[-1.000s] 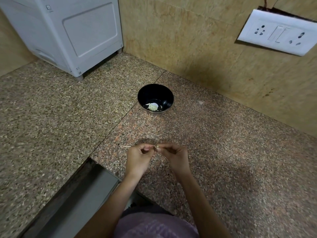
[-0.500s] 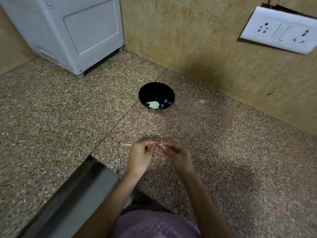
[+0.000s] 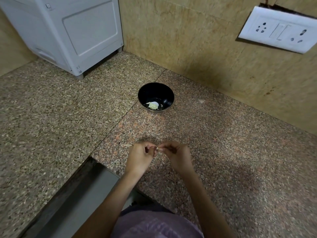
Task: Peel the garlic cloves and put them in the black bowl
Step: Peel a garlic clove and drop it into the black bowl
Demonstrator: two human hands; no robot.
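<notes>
Low over the near part of the counter [image 3: 223, 152], the left hand [image 3: 139, 157] and the right hand [image 3: 178, 155] meet fingertip to fingertip. Both have their fingers curled and pinch a garlic clove [image 3: 158, 148] between them; only a small pale bit of it shows past the fingers, so whether its skin is on or off cannot be told. A thin pale strip [image 3: 127, 145] sticks out to the left from behind the left hand, and whether it is held or lies on the stone is not clear.

Further back on the counter, well apart from the hands, stands the black bowl [image 3: 149, 91], upright, with a few pale garlic pieces [image 3: 153, 105] lying in its bottom. Beyond it rises a tan wall [image 3: 188, 48] with a white socket plate [image 3: 277, 30] at the upper right. A white appliance [image 3: 77, 31] stands on the counter at the upper left, in the corner. At the lower left a grey metal channel [image 3: 82, 194] is sunk beside the counter's edge. A purple garment [image 3: 154, 225] fills the bottom of the view between the forearms.
</notes>
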